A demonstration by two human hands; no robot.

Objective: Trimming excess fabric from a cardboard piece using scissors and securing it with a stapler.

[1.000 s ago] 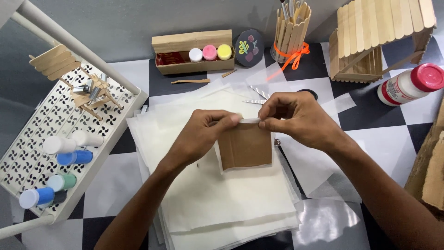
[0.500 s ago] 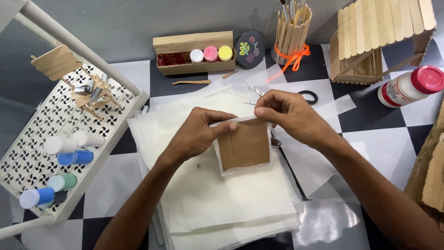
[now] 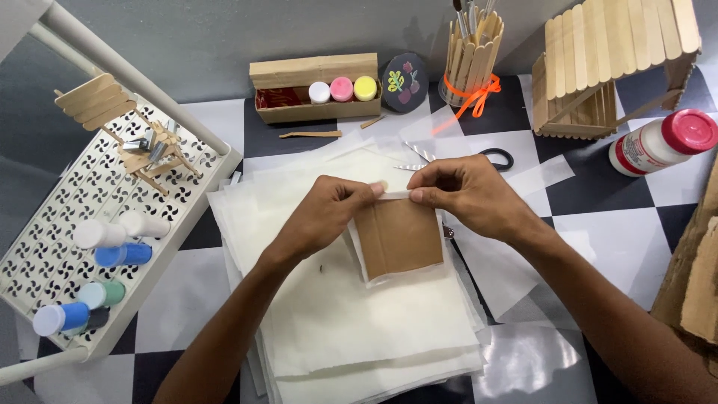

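We take the brown cardboard piece (image 3: 396,238) as our landmark; it lies on the stack of white translucent sheets (image 3: 351,314) in the middle of the checkered table (image 3: 628,239), with a thin white sheet folded around it. Our left hand (image 3: 325,213) sits at its upper left corner, its grip pressed together, pinching the white edge there. Our right hand (image 3: 467,191) sits at its upper right corner, its grip likewise pinching the same white edge. Just behind the cardboard, beyond our right hand, lie scissors (image 3: 497,158). Farther behind stand a wooden box of small paint pots (image 3: 318,90) and a stick-built brush holder (image 3: 473,56). Well to its left is a white perforated tray (image 3: 67,247) with paint bottles; to its far right, a red-capped glue bottle (image 3: 662,146).
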